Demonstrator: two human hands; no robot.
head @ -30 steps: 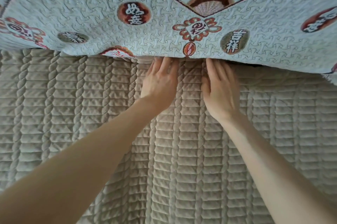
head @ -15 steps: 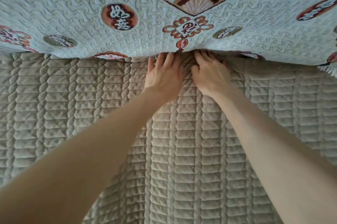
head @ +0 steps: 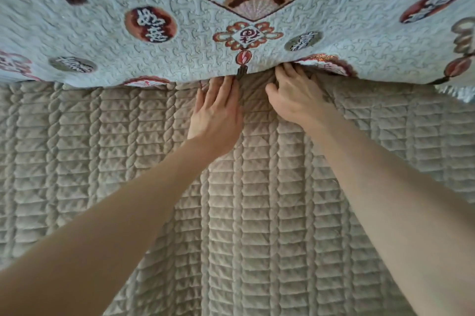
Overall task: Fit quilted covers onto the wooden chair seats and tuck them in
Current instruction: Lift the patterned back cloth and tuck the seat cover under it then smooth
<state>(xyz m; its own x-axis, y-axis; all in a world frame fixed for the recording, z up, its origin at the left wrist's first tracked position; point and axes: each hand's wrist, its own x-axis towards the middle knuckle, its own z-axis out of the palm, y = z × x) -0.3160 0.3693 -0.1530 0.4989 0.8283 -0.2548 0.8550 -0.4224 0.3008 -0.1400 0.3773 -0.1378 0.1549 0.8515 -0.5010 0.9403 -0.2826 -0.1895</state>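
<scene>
Item: beige quilted cover (head: 257,212), pressed flat by left hand (head: 216,112), fingers straight; right hand (head: 295,99) fingers, straight 1 s ago, now bent, tips hidden under patterned cover (head: 359,19); grip cannot be told.

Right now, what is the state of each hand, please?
Left hand: open, flat on the beige quilted cover.
Right hand: fingers bent into the cover; grip cannot be told.

Soft, even light lies over the whole view.
</scene>
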